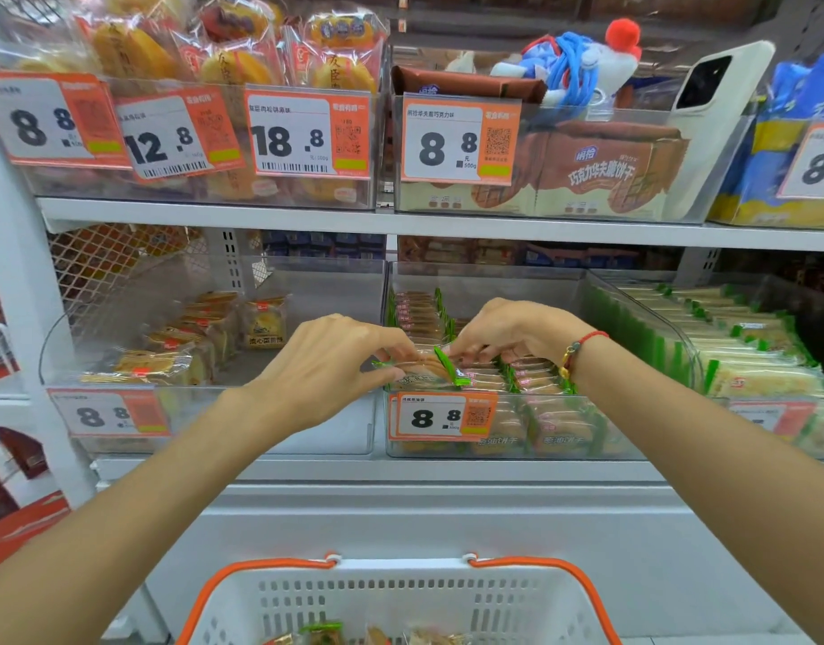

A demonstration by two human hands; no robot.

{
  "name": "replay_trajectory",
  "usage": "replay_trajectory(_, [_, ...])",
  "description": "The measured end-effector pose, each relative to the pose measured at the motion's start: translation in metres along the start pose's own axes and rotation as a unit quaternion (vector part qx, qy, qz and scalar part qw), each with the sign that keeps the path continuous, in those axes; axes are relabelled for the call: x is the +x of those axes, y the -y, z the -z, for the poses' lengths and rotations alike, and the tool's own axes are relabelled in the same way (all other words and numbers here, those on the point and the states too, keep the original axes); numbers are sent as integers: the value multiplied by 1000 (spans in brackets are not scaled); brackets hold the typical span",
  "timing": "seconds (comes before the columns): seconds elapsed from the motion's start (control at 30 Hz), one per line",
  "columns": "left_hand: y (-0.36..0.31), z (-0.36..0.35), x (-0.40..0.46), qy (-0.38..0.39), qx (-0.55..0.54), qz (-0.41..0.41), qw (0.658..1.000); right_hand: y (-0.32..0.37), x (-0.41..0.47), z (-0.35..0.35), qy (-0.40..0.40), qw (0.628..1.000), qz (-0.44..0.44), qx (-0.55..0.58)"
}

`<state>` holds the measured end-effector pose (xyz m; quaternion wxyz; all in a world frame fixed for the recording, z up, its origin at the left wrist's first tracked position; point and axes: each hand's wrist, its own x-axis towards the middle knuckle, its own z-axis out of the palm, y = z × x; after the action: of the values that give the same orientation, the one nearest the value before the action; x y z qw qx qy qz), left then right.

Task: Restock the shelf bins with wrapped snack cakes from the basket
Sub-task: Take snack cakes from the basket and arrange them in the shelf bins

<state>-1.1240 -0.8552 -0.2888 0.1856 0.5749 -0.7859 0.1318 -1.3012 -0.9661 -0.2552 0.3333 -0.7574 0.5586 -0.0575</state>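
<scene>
1. Nearest the camera, a white slotted basket (pixel 401 602) with orange handles sits at the bottom edge. A few wrapped snack cakes (pixel 328 634) lie in its bottom, one of them green-edged.
2. Both forearms reach up and forward over the basket to the lower shelf.
3. The left hand (pixel 326 360) has its fingers curled, thumb and fingertips pinching the left end of a green-edged wrapped cake (pixel 424 367) at the front lip of the middle clear bin (pixel 494 451).
4. The right hand (pixel 508 332) pinches the same packet from its right end, fingers curled down over it. A red cord bracelet (pixel 582 349) with a gold bead circles that wrist.
5. The held packet lies on top of rows of like packets that fill the middle bin, just above the bin's orange 8.8 price tag (pixel 440 416).
6. To the left, another clear bin (pixel 214 421) holds a sparse row of yellow-wrapped cakes (pixel 168 360).
7. To the right, a third bin holds packed rows of pale, green-edged packets (pixel 750 356).
8. On the shelf above, bins hold orange-wrapped pastries (pixel 242 62) and brown chocolate wafer packs (pixel 601 174).
9. A white phone (pixel 712 109) leans in the wafer bin, beside a blue-and-white plush charm (pixel 582 58) with a red pom-pom.
</scene>
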Motion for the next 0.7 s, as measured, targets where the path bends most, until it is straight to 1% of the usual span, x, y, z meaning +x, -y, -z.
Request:
replay_trajectory(0.1, [-11,1,3,-7,22,-7,1000,-5,-1,-2,-16,999,-2,32])
replay_trajectory(0.2, [-22,1,13,12,56,-5,998,-12,2,-5,-20,997,-1,75])
replay_trajectory(0.3, [-28,3,24,53,76,19,995,-19,4,-9,-10,993,-7,115])
replay_trajectory(0.43, [-36,10,43,125,96,35,987,-26,7,-9,-4,993,-2,115])
replay_trajectory(0.5, [-38,17,49,149,96,35,984,-27,7,-9,-3,992,6,125])
replay_trajectory(0.57, [-35,21,50,155,95,32,983,-28,6,-10,-3,988,16,157])
replay_trajectory(0.7, [-26,23,40,143,88,23,986,-28,7,-15,-2,971,22,238])
